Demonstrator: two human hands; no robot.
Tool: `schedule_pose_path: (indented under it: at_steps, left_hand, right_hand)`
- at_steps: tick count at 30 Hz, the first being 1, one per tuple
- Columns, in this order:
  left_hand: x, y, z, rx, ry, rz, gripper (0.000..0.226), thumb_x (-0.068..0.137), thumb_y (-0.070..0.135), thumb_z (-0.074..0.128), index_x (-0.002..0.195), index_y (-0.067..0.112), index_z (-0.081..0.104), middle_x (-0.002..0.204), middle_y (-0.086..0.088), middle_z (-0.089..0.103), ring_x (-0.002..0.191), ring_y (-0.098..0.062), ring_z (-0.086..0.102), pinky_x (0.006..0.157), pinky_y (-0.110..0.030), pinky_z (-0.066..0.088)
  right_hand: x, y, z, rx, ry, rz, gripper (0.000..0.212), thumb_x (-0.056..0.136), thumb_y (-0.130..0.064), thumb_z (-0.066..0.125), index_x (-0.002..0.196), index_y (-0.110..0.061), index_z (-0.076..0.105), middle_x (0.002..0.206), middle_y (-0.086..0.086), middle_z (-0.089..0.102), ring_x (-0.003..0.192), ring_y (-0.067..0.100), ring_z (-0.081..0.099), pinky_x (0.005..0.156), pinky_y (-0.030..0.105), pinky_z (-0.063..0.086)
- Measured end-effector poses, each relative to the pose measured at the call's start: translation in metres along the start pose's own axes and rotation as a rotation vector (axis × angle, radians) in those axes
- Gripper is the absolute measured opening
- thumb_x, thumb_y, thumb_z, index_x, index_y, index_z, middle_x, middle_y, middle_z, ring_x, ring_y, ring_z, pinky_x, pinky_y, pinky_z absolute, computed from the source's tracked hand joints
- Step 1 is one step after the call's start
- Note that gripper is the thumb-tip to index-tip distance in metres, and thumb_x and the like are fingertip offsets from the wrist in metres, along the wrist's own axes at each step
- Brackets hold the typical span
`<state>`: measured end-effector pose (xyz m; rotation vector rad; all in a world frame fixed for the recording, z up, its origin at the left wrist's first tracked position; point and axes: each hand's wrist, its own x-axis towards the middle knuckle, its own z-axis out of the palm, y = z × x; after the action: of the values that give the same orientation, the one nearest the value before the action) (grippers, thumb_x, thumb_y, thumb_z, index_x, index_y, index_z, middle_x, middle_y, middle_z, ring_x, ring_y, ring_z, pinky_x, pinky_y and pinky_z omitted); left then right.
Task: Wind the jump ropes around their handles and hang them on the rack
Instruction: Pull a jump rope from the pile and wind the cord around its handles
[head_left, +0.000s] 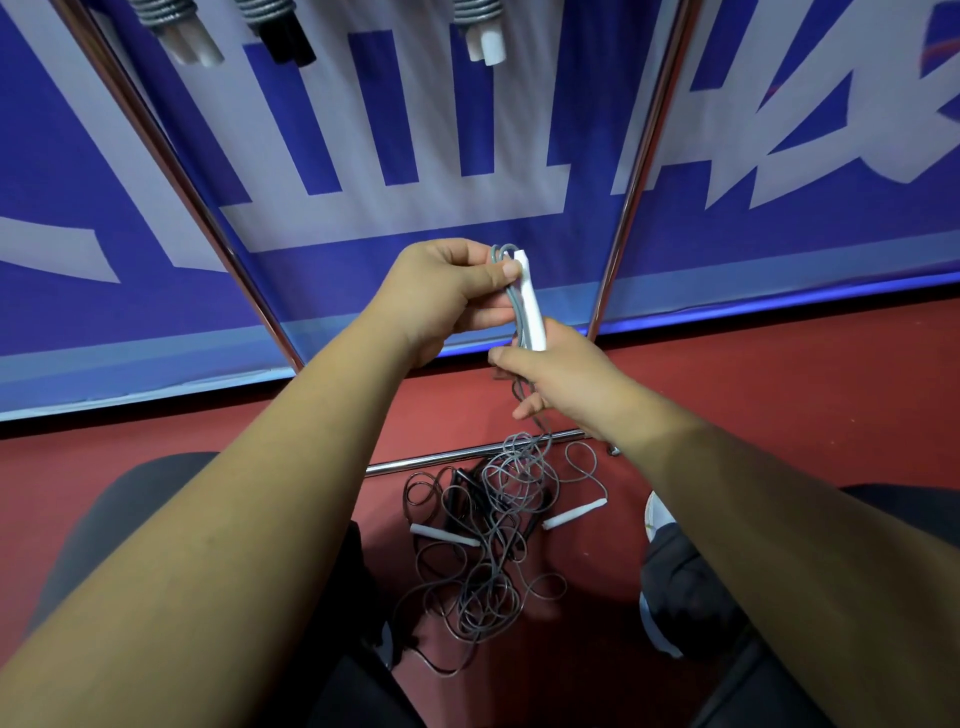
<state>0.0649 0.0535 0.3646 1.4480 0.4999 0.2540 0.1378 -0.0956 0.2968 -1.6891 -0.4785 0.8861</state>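
My left hand pinches the top of a white jump-rope handle together with a loop of grey rope. My right hand grips the lower end of the same handle, and the grey rope runs down through its fingers. That rope falls to a tangled pile of grey and black ropes on the red floor. In the pile lie two loose white handles and a black handle. Three wound ropes hang at the top: two with white handles, one with black handles.
Two chrome rack uprights slant in front of a blue and white banner. The rack's chrome base bar lies on the floor behind the pile. My knees flank the pile; a white shoe tip shows at right.
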Motion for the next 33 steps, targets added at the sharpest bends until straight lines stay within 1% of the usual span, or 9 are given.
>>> schedule_pose_path:
  at_steps: [3,10,13,17,20,23,27,29,33]
  left_hand:
    - [0.001,-0.002,0.0,-0.006,-0.003,0.001,0.01,0.098,0.011,0.074,0.1,0.001,0.073,0.095,-0.016,0.076,0.087,-0.023,0.076,0.08,-0.033,0.063]
    - [0.003,-0.001,-0.005,0.135,-0.004,0.04,0.028,0.099,0.025,0.074,0.109,-0.001,0.075,0.096,-0.015,0.078,0.083,-0.02,0.076,0.072,-0.031,0.06]
    - [0.002,0.002,-0.008,0.286,0.027,0.075,0.033,0.097,0.037,0.076,0.105,0.005,0.078,0.09,-0.002,0.078,0.08,-0.012,0.072,0.067,-0.029,0.056]
    - [0.006,0.001,-0.013,0.292,0.109,0.034,0.049,0.104,0.057,0.056,0.105,0.012,0.076,0.09,0.005,0.076,0.078,-0.012,0.068,0.069,-0.03,0.055]
    - [0.017,-0.014,-0.016,0.195,0.218,-0.128,0.026,0.111,0.026,0.046,0.112,0.012,0.067,0.095,-0.004,0.072,0.087,-0.026,0.07,0.07,-0.035,0.058]
    - [0.014,-0.038,-0.021,0.42,-0.082,-0.271,0.034,0.101,-0.002,0.055,0.124,0.021,0.062,0.112,-0.003,0.077,0.101,-0.023,0.074,0.084,-0.035,0.059]
    - [-0.002,-0.058,-0.009,0.472,-0.598,-0.292,0.057,0.097,-0.014,0.058,0.116,0.039,0.068,0.117,0.027,0.072,0.131,0.003,0.058,0.104,-0.015,0.047]
    - [-0.006,-0.058,-0.004,0.509,-0.706,-0.243,0.039,0.102,0.002,0.064,0.11,0.039,0.075,0.126,0.019,0.073,0.131,0.003,0.059,0.11,-0.015,0.043]
    - [-0.002,-0.054,-0.012,0.529,-0.674,-0.172,0.014,0.101,0.013,0.07,0.098,0.024,0.077,0.123,-0.002,0.077,0.128,-0.016,0.066,0.114,-0.026,0.043]
  right_hand:
    - [-0.005,-0.004,0.001,0.068,-0.047,0.032,0.025,0.099,-0.022,0.076,0.116,-0.013,0.06,0.114,0.017,0.072,0.106,0.023,0.077,0.068,0.051,0.066]
    - [-0.011,-0.011,0.0,0.082,-0.01,0.012,0.022,0.095,-0.018,0.081,0.106,-0.007,0.065,0.088,0.015,0.07,0.097,0.025,0.08,0.067,0.046,0.066]
    - [-0.014,-0.014,-0.002,0.096,-0.041,0.032,0.02,0.098,-0.017,0.077,0.105,-0.006,0.063,0.081,0.016,0.068,0.093,0.027,0.081,0.065,0.045,0.066]
    - [-0.017,-0.021,-0.002,0.17,-0.052,0.045,0.013,0.104,-0.013,0.067,0.112,-0.004,0.062,0.078,0.015,0.067,0.091,0.035,0.081,0.062,0.042,0.065]
    - [-0.021,-0.032,-0.006,0.265,-0.057,0.05,0.022,0.106,-0.009,0.06,0.128,-0.005,0.06,0.086,0.017,0.073,0.092,0.037,0.081,0.059,0.037,0.063]
    - [-0.025,-0.045,-0.012,0.358,-0.073,0.027,0.026,0.107,-0.006,0.057,0.132,-0.005,0.061,0.09,0.017,0.076,0.092,0.035,0.081,0.054,0.032,0.06]
    - [-0.029,-0.056,-0.022,0.458,-0.084,0.002,0.027,0.107,-0.009,0.055,0.133,-0.006,0.064,0.095,0.014,0.079,0.089,0.03,0.081,0.051,0.026,0.058]
    - [-0.03,-0.059,-0.028,0.457,-0.08,-0.008,0.028,0.108,-0.011,0.055,0.134,-0.008,0.064,0.102,0.014,0.08,0.092,0.029,0.081,0.051,0.025,0.057]
    - [-0.031,-0.061,-0.038,0.459,-0.08,-0.013,0.03,0.108,-0.009,0.054,0.137,-0.006,0.06,0.11,0.018,0.08,0.1,0.034,0.08,0.056,0.026,0.061]
